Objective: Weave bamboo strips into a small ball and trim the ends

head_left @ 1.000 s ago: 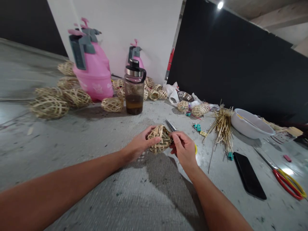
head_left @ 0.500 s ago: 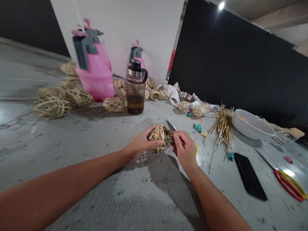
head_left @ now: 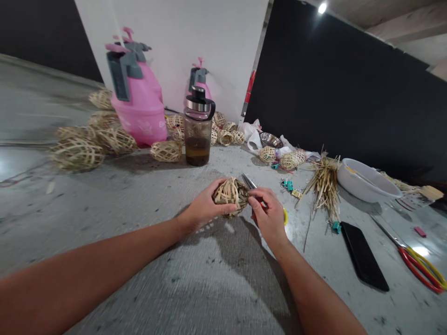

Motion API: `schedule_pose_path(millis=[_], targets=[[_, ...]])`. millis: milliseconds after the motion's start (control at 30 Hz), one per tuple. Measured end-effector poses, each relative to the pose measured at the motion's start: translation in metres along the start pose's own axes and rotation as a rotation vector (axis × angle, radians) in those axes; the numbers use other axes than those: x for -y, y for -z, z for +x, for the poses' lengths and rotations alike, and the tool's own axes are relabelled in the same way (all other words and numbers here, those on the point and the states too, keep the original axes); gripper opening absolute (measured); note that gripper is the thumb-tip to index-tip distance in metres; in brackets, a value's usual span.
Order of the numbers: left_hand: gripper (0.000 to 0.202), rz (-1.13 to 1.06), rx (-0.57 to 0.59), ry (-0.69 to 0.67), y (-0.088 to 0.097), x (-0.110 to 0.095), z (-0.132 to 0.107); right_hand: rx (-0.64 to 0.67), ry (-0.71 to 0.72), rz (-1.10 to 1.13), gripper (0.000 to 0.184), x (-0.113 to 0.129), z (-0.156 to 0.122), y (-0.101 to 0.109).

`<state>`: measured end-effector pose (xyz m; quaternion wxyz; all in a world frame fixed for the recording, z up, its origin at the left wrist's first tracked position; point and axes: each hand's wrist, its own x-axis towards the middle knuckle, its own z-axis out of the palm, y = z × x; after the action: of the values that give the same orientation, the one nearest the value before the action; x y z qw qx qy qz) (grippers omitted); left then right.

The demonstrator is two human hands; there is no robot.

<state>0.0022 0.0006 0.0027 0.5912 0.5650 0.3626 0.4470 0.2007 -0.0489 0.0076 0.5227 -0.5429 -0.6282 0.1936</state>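
Observation:
A rounded woven bamboo ball (head_left: 230, 194) of pale and brown strips is held just above the grey table. My left hand (head_left: 208, 207) wraps its left side, thumb across the front. At its right edge my right hand (head_left: 268, 211) is closed, thumb and fingertips pinched against the weave; whether a strip end is between them is too small to make out. Behind the right hand lies a pair of scissors (head_left: 248, 181), its blades and a bit of yellow handle showing, the rest hidden.
A brown-tinted bottle (head_left: 197, 135) and a pink sprayer (head_left: 139, 107) stand behind, among several woven balls (head_left: 77, 153). To the right are binder clips (head_left: 287, 185), a bundle of strips (head_left: 324, 181), a white basin (head_left: 368, 179), a black phone (head_left: 363, 256) and red-yellow scissors (head_left: 419, 267).
The woven ball has turned slightly and shifted a little up and left in my left hand. My right fingertips have moved slightly at its right edge.

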Motion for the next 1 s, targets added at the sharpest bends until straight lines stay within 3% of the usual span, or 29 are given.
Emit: schedule_pose_path(millis=[167,500,667,800,900,1000], targets=[[0.084,0.023,0.008,-0.002,-0.001,0.002,0.000,-0.032,0.005,-0.022,0.026,0.005,0.000,0.001],[0.086,0.060,0.031,0.013,-0.002,0.006,0.000,-0.093,0.169,-0.124,0.024,0.008,0.001,0.001],[0.089,0.077,0.018,-0.009,-0.001,0.005,0.000,-0.061,0.141,-0.097,0.024,0.008,0.000,0.002],[0.085,0.148,-0.072,-0.015,0.003,0.002,0.004,-0.014,0.084,-0.091,0.026,0.003,0.004,0.007],[0.079,0.179,-0.167,-0.049,0.009,-0.001,0.010,0.021,0.000,-0.311,0.026,-0.006,0.008,0.014],[0.074,0.194,-0.263,-0.089,0.015,-0.002,0.016,0.160,-0.095,-0.739,0.035,-0.014,0.009,0.019]])
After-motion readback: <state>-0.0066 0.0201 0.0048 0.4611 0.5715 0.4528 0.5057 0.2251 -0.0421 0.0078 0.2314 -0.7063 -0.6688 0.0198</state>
